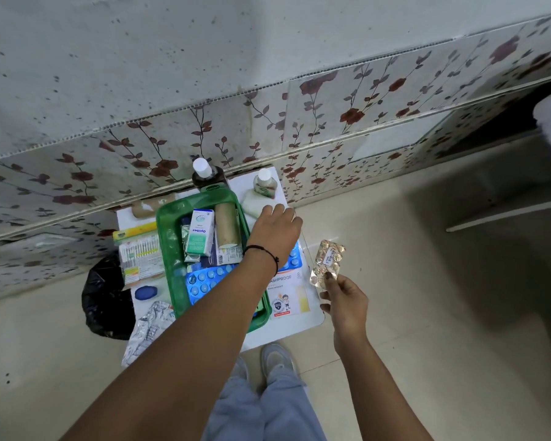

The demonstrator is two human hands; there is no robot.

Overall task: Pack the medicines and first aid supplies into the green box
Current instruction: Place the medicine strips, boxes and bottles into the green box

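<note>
The green box [166,237] sits on a small white table [299,326] against the wall. Inside it lie an Optibex carton [199,232], a tan bandage roll [226,226] and a blue blister strip [204,283]. My left hand [275,229] reaches over the box's right rim, fingers spread, toward a white pad [253,200] and a small bottle [265,183]; nothing shows in it. My right hand [342,302] holds a gold blister strip [326,262] upright, right of the table.
A dark bottle [206,176] stands behind the box. Left of the box lie a striped carton [139,259], a blue tin [145,292] and silver foil strips [150,326]. A bandage packet [288,296] lies on the right. A black bag [105,297] sits on the floor.
</note>
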